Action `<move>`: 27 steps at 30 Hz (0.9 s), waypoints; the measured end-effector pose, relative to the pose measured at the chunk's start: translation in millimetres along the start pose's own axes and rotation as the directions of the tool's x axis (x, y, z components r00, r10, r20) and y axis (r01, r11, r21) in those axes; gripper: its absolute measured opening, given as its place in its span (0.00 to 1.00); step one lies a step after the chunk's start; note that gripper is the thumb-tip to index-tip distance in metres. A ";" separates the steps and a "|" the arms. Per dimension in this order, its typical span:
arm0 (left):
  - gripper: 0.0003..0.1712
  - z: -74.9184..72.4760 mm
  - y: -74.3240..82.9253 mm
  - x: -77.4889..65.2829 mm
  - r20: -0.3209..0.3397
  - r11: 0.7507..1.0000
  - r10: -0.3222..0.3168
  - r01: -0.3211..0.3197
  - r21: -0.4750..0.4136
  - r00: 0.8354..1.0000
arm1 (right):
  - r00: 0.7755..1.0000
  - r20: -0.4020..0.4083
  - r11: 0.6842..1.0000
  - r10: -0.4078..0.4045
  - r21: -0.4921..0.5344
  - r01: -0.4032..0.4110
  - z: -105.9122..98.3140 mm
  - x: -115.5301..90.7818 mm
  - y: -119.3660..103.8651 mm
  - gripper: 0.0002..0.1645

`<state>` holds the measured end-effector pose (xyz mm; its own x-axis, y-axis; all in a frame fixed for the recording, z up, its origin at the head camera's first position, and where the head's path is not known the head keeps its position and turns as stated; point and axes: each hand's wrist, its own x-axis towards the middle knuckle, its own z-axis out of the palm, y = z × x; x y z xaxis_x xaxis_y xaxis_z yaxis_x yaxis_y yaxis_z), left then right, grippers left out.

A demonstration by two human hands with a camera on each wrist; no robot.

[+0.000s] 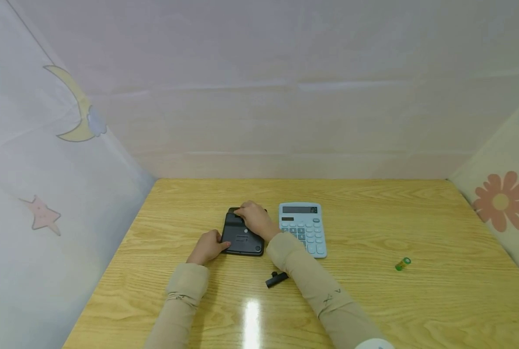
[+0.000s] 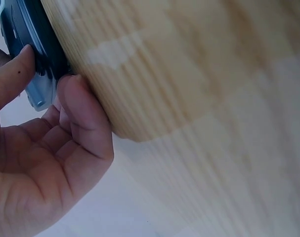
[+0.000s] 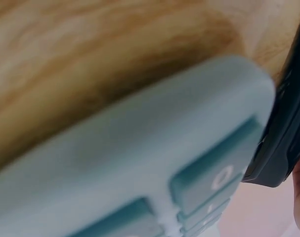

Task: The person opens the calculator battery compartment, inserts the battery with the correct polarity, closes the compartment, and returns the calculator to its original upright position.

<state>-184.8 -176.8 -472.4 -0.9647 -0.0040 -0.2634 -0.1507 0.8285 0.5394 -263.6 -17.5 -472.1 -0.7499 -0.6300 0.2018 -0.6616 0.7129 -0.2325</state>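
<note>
Items: left hand (image 1: 206,247), one; right hand (image 1: 257,220), one; black device (image 1: 235,237), one; light blue calculator (image 1: 303,225), one; green battery (image 1: 402,264), one; small black bar with a tab (image 1: 276,279), one; wooden table (image 1: 154,295), one. The black device, round-cornered, with a pale spot and a framed rectangle on its upper face, lies just left of the calculator; the left hand pinches its left edge, the right lies over its far edge, whether gripping cannot be told
</note>
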 end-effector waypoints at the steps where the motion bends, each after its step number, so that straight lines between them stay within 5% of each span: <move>1: 0.15 0.2 0.0 0.1 -0.001 1.000 0.000 0.000 0.000 1.000 | 1.000 -0.001 1.000 0.002 -0.005 -0.002 0.2 0.0 -0.1 0.15; 16: 0.15 -1.9 3.2 -2.3 0.003 1.000 -0.015 0.015 0.005 1.000 | 0.999 0.039 0.994 0.027 -0.105 -0.023 1.9 1.5 -3.2 0.16; 27: 0.15 -1.8 3.4 -2.2 -0.003 1.000 -0.013 0.013 0.001 1.000 | 1.000 -0.002 0.990 0.029 -0.135 -0.029 2.9 2.3 -4.2 0.13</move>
<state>-183.6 -175.0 -468.5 -0.9633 -0.0166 -0.2680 -0.1633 0.8286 0.5355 -262.5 -22.9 -473.4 -0.7685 -0.6089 0.1969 -0.6342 0.7657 -0.1073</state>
